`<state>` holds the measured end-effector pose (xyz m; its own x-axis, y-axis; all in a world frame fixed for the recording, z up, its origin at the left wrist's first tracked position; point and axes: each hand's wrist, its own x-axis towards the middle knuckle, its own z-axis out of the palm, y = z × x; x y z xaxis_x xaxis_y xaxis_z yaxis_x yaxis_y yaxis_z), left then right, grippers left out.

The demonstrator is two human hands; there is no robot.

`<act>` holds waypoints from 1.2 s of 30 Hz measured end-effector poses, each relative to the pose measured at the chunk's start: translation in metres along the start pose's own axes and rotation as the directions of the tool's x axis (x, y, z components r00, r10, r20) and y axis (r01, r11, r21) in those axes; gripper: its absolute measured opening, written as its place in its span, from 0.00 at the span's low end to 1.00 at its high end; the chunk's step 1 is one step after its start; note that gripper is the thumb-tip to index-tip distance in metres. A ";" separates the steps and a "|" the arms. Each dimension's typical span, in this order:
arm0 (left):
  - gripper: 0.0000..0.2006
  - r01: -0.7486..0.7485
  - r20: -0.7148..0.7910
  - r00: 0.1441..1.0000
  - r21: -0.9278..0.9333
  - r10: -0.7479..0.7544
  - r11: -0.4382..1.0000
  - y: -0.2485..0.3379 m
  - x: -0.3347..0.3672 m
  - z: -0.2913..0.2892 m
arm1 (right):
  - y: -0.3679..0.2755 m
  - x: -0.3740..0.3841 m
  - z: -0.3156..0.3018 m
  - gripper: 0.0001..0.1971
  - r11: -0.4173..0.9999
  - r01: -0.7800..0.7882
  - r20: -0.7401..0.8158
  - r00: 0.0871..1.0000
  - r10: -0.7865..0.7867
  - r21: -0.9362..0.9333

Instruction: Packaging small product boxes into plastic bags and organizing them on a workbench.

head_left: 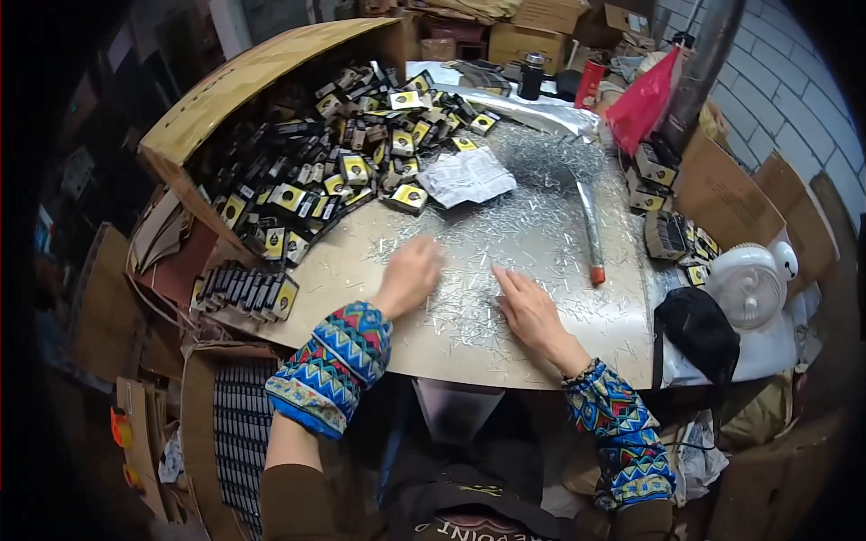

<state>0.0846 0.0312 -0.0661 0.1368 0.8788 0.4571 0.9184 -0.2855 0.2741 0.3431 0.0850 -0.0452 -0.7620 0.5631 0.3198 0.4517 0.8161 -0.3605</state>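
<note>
Loose, thin silvery metal pins (465, 320) lie scattered over the worktable (410, 352). My left hand (409, 278) is over the table at the left border of the pins. Motion smears its fingers, so whether it holds anything is unclear. My right hand (532, 313) rests low among the pins, its fingers stretched forward and touching or nearly touching them. No held object shows in it. Beyond both hands is a heap of small black-and-yellow boxes (354, 169), spilling out of a big cardboard carton. A crumpled white paper (466, 177) lies at the heap's right edge.
A denser mound of pins (555, 162) sits at the back, beside a red-tipped rod (591, 230). Stacked small boxes (244, 293) line the left edge. On the right are a white fan (747, 287) and black cloth (696, 332). A carton of packed rows (200, 424) stands below left.
</note>
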 end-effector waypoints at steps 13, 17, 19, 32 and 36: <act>0.12 0.138 0.156 0.977 0.073 -0.148 0.988 0.052 -0.018 -0.017 | -0.007 -0.017 0.008 0.19 0.992 0.073 -0.016 0.997 -0.075 -0.101; 0.15 0.142 0.045 0.989 -0.025 -0.140 0.990 0.087 -0.050 -0.032 | -0.007 -0.031 -0.001 0.15 0.995 0.072 -0.246 0.968 -0.051 0.074; 0.14 0.200 0.054 0.980 -0.303 -0.192 0.932 0.119 -0.070 -0.058 | -0.013 -0.056 -0.018 0.12 0.978 0.016 -0.314 0.948 0.051 0.207; 0.27 0.800 0.884 0.432 -0.285 -0.177 0.529 0.200 -0.283 0.106 | -0.011 -0.273 0.145 0.13 0.772 -0.630 0.163 0.773 0.613 0.081; 0.24 0.829 0.851 0.443 -0.269 -0.283 0.491 0.223 -0.295 0.123 | -0.025 -0.265 0.129 0.10 0.831 -0.541 0.170 0.838 0.519 0.128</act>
<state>0.2949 -0.2444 -0.2441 0.1171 0.7956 -0.5944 0.4638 0.4854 0.7411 0.4740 -0.1012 -0.2335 -0.4827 0.8731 -0.0682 0.7284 0.3570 -0.5848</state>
